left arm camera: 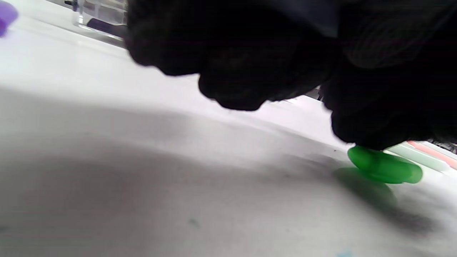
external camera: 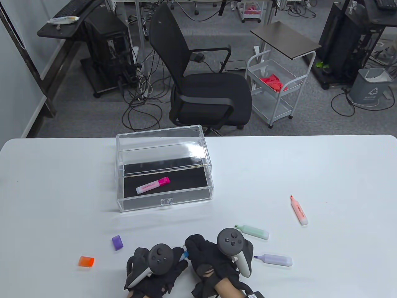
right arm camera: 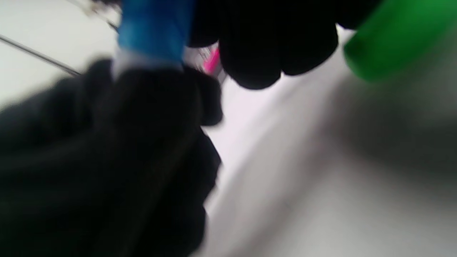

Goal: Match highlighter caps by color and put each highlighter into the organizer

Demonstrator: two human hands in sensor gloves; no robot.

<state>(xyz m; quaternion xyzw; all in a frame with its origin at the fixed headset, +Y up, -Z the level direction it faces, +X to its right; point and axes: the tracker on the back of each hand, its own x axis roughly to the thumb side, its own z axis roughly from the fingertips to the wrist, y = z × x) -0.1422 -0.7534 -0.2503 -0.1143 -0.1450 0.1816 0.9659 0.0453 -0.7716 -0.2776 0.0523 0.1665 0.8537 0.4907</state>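
My left hand grips a blue highlighter low at the table's front edge. My right hand meets it from the right and pinches its blue cap. A green cap lies on the table under my right hand, hidden in the table view. Uncapped green, purple and orange highlighters lie to the right. A purple cap and an orange cap lie to the left. The clear organizer has its drawer open, with a capped pink highlighter inside.
The white table carries only these items. Beyond its far edge stand a black office chair and a white cart.
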